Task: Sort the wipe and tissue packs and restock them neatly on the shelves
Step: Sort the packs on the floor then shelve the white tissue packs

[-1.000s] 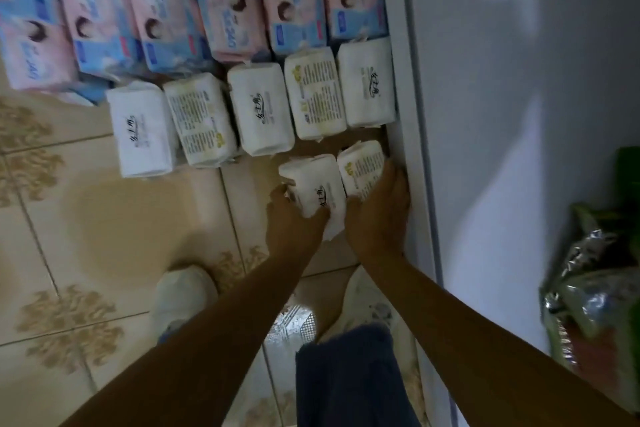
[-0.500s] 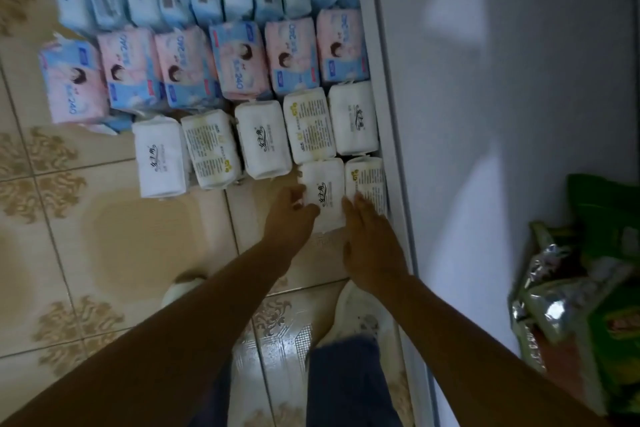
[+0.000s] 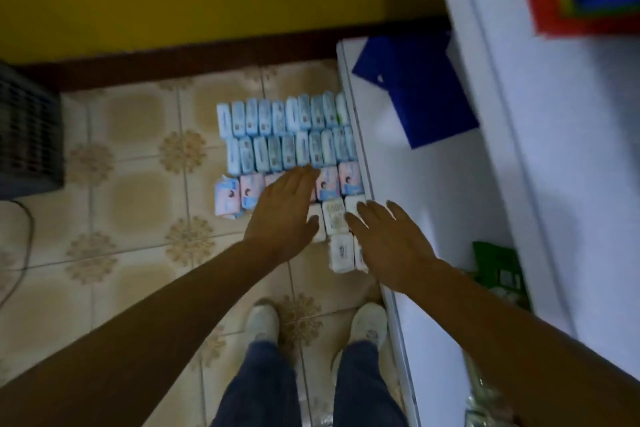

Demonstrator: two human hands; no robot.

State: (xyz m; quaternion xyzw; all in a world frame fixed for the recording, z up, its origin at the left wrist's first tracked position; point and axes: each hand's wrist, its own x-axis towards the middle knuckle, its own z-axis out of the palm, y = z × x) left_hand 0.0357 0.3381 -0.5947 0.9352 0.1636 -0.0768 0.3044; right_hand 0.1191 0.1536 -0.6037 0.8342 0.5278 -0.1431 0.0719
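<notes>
Packs lie in rows on the tiled floor beside a white shelf unit (image 3: pixel 429 204). Two far rows hold light blue packs (image 3: pixel 284 135), then comes a row of pink-and-blue packs (image 3: pixel 228 196), then white packs (image 3: pixel 335 217) nearest me. My left hand (image 3: pixel 282 215) hovers flat above the pink and white rows, fingers straight, holding nothing. My right hand (image 3: pixel 388 243) is spread above the white packs by the shelf edge, also empty. Both hands hide part of the white rows.
A dark slatted crate (image 3: pixel 29 135) stands at the left by a yellow wall. A blue folded sheet (image 3: pixel 415 94) lies on the white shelf, green packets (image 3: pixel 498 270) sit lower right. My white shoes (image 3: pixel 263 322) stand on the tiles below the packs.
Both hands let go of the two nearest white packs and lifted away. The view pulled back and up, so the whole pack layout and the wall appear.
</notes>
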